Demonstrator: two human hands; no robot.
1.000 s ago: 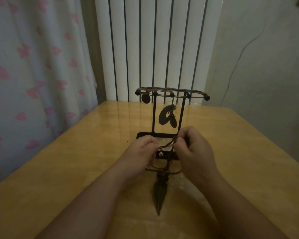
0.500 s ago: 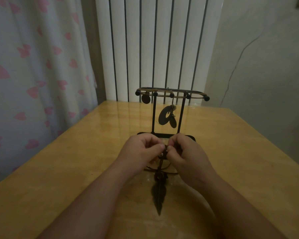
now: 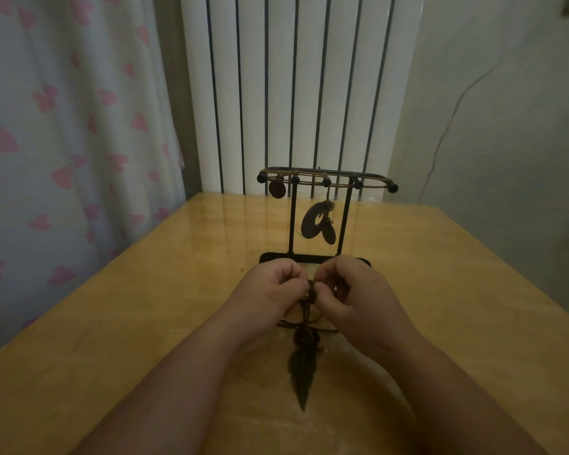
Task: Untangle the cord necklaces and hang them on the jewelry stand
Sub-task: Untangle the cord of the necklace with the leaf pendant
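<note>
A black metal jewelry stand stands on the table just beyond my hands. Brown cords lie along its top bar, with a round disc pendant at the left and a large ring-shaped pendant hanging in the middle. In front of the stand's base, my left hand and my right hand meet and both pinch a dark cord necklace at a knot between the fingertips. Its dark feather pendant lies on the table below my hands, tip pointing toward me.
The wooden table ends at a white ribbed radiator behind the stand. A curtain with pink hearts hangs along the left edge, and a plain wall is at the right. A tiny bead lies left of the stand's base.
My hands have come together from slightly apart. They have moved a little toward me, and now both pinch the cord at one spot. The feather pendant has barely shifted.
</note>
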